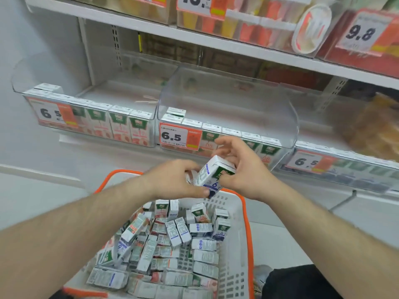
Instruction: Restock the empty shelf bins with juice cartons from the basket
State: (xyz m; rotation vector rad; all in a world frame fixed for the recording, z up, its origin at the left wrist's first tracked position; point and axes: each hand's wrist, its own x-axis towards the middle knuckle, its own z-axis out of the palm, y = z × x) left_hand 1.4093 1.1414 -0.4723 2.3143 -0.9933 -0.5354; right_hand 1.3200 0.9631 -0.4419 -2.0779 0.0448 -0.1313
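Both hands over basket [235, 244] | left grip [172, 180] and right grip [239, 167] clamped on one carton [212, 175] | middle bin [280, 117] front row filled

White-and-green juice carton [212, 172] tilted above basket [235, 234] heaped with cartons [172, 244]

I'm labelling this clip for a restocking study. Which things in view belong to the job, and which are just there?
Part of the job:
- held carton, gripped by left hand and right hand
- basket of loose cartons
- middle bin, front row filled
- left bin, front row filled

Just there:
- price tags
- upper shelf goods
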